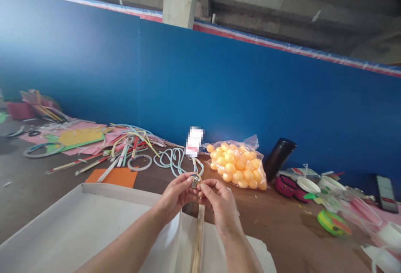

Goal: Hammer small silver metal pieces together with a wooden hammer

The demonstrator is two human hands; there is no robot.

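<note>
Near the lower middle of the frame, the left hand (177, 193) and right hand (221, 206) are meeting, fingertips pinching a small shiny metal piece (195, 181) between them; the left thumb is covering its left side, the right thumb and finger are gripping its right edge. Being so small and smooth, it could slip if either pinch loosened, probably dropping onto the stick (198, 243) or the white tray (109, 210) below. Whether the stick's upper end is touching the fingers, I cannot tell. A dropped piece could also be lost among the coiled lanyard (171, 161) just beyond the hands.

Right of that, a bag of orange balls (239, 165) is sitting before a dark bottle (280, 158), crowding the way forward. Tubes (125, 150) and an orange sheet (123, 177) are cluttering the left, while a tape roll (333, 223) and phone (387, 193) are lying at the right.
</note>
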